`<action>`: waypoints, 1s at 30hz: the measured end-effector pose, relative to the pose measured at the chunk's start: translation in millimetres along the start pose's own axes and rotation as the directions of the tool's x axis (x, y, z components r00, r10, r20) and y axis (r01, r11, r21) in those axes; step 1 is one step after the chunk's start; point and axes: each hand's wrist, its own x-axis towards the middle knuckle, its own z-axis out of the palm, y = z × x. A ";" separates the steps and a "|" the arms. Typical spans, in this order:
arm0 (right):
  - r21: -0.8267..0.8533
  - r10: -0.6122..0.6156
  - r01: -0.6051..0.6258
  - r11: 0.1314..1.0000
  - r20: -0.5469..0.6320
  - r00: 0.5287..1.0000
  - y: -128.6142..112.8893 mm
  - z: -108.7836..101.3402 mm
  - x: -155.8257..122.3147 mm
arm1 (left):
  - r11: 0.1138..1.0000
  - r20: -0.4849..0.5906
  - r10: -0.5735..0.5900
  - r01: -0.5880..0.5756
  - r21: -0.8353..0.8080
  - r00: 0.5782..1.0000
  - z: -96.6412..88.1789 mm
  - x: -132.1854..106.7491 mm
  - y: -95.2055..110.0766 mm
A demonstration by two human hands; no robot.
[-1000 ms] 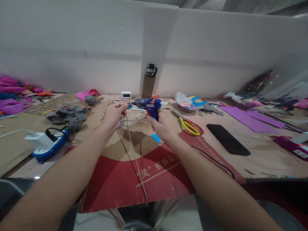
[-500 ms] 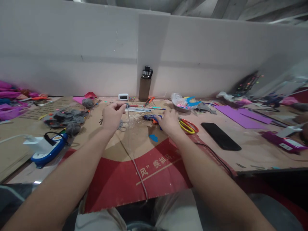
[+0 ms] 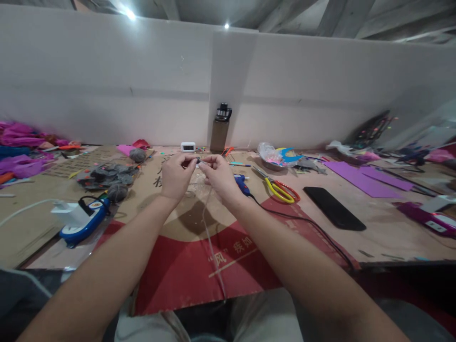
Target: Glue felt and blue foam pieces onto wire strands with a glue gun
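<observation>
My left hand [image 3: 177,175] and my right hand [image 3: 221,178] meet above the cardboard, fingertips almost touching. Both are closed in a pinch around a small dark piece at the end of a grey yarn strand [image 3: 211,242]. Fingers cover most of that piece, so its shape is unclear. From the hands the strand runs down over the red cardboard [image 3: 171,275] and past its front edge. Just right of my right hand lies a blue glue gun [image 3: 242,184], partly hidden, its black cord [image 3: 302,218] trailing right.
Yellow-and-red-handled scissors [image 3: 280,189] and a black phone [image 3: 334,207] lie to the right. A bowl [image 3: 272,161] and a dark bottle [image 3: 220,130] stand at the back. Grey yarn scraps [image 3: 107,176] and a blue power strip [image 3: 85,228] are left. Purple sheets [image 3: 363,179] lie far right.
My right hand has moved left, away from the glue gun, to meet my left hand at the yarn end. A blue scrap on the cardboard is no longer visible.
</observation>
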 end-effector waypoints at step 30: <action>-0.582 -0.392 0.362 0.728 0.079 0.916 4.4 -21.0 2.8 | 0.920 0.197 -0.200 0.253 -0.300 0.960 11.4 -5.9 0.5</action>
